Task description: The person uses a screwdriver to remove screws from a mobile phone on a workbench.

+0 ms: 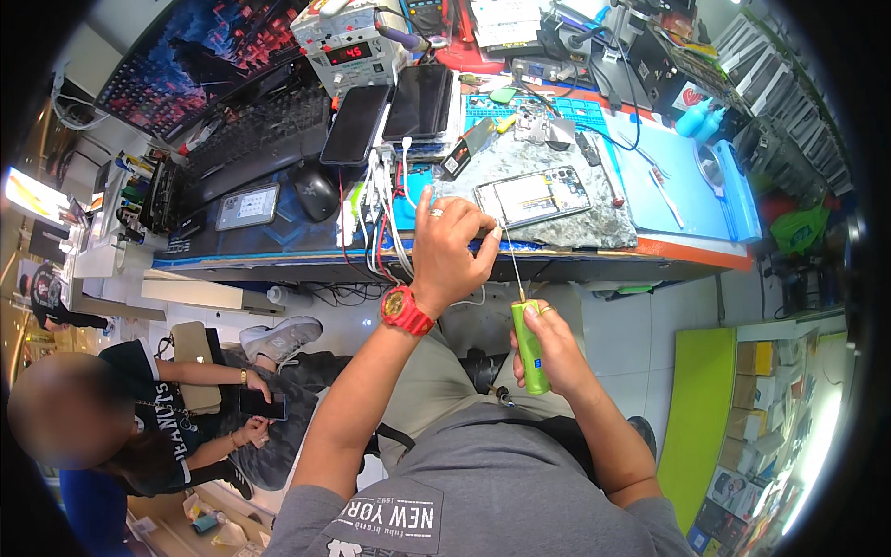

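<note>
I'm working in what looks like a phone-repair shop: an opened phone (560, 197) is lying near the front edge of my worktop (687, 252), showing its insides, while two dark phones (355, 125) are resting further left, behind a bundle of white cables (388, 200). A bench power supply (351, 60) is glowing red toward the back edge, and boxed goods (726, 487) are standing past the front right corner.

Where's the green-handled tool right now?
In the head view, the green-handled tool is right of centre, gripped in the right hand in front of the workbench, its thin shaft pointing toward the opened phone.
</note>
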Demonstrator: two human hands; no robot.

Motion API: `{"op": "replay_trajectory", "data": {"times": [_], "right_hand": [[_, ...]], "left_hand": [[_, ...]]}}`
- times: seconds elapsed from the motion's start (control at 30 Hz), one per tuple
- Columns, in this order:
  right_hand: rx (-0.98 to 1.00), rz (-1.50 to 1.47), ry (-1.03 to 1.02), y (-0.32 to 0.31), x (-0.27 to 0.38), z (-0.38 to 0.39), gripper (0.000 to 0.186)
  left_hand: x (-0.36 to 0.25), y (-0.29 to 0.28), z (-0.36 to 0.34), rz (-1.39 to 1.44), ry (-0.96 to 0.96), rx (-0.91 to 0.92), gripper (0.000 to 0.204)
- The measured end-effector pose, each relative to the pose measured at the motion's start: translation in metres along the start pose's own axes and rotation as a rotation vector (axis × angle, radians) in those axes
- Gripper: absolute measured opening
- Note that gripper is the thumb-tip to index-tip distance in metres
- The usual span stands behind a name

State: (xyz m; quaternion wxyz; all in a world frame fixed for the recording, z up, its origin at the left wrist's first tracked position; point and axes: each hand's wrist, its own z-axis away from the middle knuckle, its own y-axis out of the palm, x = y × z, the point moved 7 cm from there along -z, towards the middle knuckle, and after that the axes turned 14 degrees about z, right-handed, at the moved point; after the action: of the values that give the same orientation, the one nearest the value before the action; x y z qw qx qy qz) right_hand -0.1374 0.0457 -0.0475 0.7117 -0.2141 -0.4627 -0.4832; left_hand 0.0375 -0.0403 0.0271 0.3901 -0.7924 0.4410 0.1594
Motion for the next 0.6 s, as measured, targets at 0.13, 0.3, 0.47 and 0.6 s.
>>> {"op": "replay_trajectory", "data": {"times": [0.13, 0.3, 0.47, 0.6], "right_hand": [[-0.011, 0.0, -0.008, -0.003, 0.0, 0.0, 0.038], [-0.012, -0.014, -0.015, -0.006, 0.0, 0.001, 0.038], [-0.016, -0.008, -0.021, -0.006, 0.0, 0.002, 0.037], [-0.02, -0.005, -0.019, -0.008, 0.001, 0.0, 0.038]], "left_hand": [[0.004, 0.001, -0.004, 0.032, -0.084, -0.014, 0.006], [0.008, 0.001, -0.005, 0.061, -0.135, 0.002, 0.007], [0.012, 0.003, -0.005, 0.069, -0.174, 0.025, 0.007], [0.011, 0.001, -0.008, 0.064, -0.198, 0.025, 0.007]]}}
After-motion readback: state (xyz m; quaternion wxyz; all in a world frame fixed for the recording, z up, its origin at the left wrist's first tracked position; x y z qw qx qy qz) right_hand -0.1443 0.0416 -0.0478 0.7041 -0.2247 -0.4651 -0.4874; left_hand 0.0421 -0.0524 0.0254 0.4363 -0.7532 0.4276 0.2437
